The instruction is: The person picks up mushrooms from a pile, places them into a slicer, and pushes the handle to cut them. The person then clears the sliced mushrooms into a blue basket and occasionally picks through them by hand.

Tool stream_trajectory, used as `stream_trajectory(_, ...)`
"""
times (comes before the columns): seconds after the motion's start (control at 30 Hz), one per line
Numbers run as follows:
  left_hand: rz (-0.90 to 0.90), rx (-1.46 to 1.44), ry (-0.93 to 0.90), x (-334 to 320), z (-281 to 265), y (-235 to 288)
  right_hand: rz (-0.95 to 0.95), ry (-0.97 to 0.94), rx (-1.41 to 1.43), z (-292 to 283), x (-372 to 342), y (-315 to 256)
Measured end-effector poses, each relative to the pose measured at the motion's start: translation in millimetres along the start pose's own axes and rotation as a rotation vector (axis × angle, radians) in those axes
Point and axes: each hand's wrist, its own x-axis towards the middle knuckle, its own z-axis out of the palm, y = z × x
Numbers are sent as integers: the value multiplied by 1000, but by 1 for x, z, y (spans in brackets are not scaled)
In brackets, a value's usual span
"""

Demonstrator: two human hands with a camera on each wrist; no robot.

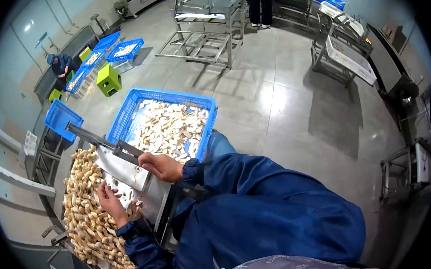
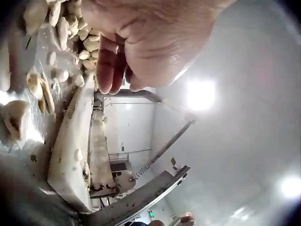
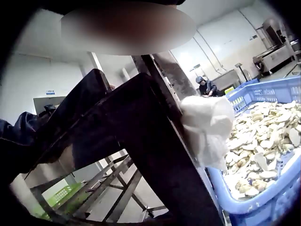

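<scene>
A person in a blue jacket [image 1: 278, 199] is at a cutter [image 1: 126, 150] on a metal surface [image 1: 161, 194]. On the near left of the cutter, the left grip [image 1: 112, 202] hangs with fingers bent beside small pale pieces; from here I cannot tell whether it pinches one. The right grip [image 1: 161, 167] is wrapped round the near end of the cutter's dark bar. A white board [image 1: 121, 170] sits just beside that bar, on its near side. Mushrooms [image 1: 84, 206], mostly whole, lie heaped along the cutter's left side and back toward the person.

Just past the cutter and to its right, a blue crate [image 1: 208, 132] holds mushroom slices [image 1: 170, 127], spread over much of its floor.

Farther beyond the cutter stands a green stool [image 1: 107, 81], near a row of blue tubs [image 1: 126, 49] with pale contents. Behind them, well past the cutter, a worker [image 1: 60, 65] in a cap bends forward. Also well beyond the cutter, to its right, stands a metal rack [image 1: 205, 60]; farthest off, a bystander [image 1: 261, 6] in dark trousers is on foot.
</scene>
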Motion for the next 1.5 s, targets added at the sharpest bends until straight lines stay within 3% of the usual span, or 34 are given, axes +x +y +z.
stream_trajectory(0.07,-36,-62,-37,-7,-6,11,-15,9,7,0,0,1)
stream_trajectory(0.17,-5,128,-90,-21,-35,38,105,-56,21,5,-4,14)
stream_trajectory(0.2,23,228,-86,-26,-50,47,45,-23,61,9,-6,23)
stream_trajectory(0.27,148,342,28,-39,-82,60,23,-34,98,3,-5,5)
stream_trajectory(0.3,86,347,61,-41,-110,47,-77,-23,-155,12,-12,29)
stream_trajectory(0.33,16,384,136,-52,-106,84,72,-84,-66,-4,-3,16)
stream_trajectory(0.4,36,450,246,-62,-144,75,-96,34,-5,-1,4,13)
stream_trajectory(0.43,31,559,292,-75,-155,79,120,-42,103,-5,0,13)
stream_trajectory(0.47,36,657,317,-82,-160,86,34,-38,104,-5,3,14)
stream_trajectory(0.6,-44,785,226,-101,-167,83,56,-71,207,2,-6,25)
stream_trajectory(0.8,64,929,41,-94,-136,60,46,-74,211,4,-8,25)
stream_trajectory(0.9,119,1049,62,-84,-115,60,40,-82,210,4,-6,24)
stream_trajectory(1.03,-98,1260,77,-76,-102,47,28,-86,169,2,-4,19)
stream_trajectory(1.07,-235,1259,63,-74,-97,49,25,-70,167,1,-3,19)
stream_trajectory(1.13,-241,1203,94,-72,-98,39,81,-52,227,2,-10,24)
stream_trajectory(1.2,-47,1094,164,-75,-106,27,72,-63,219,0,-11,24)
stream_trajectory(1.3,-154,849,227,-61,-87,60,41,-96,180,-5,-11,26)
stream_trajectory(1.5,-234,307,-16,38,19,26,24,-154,176,-8,-11,30)
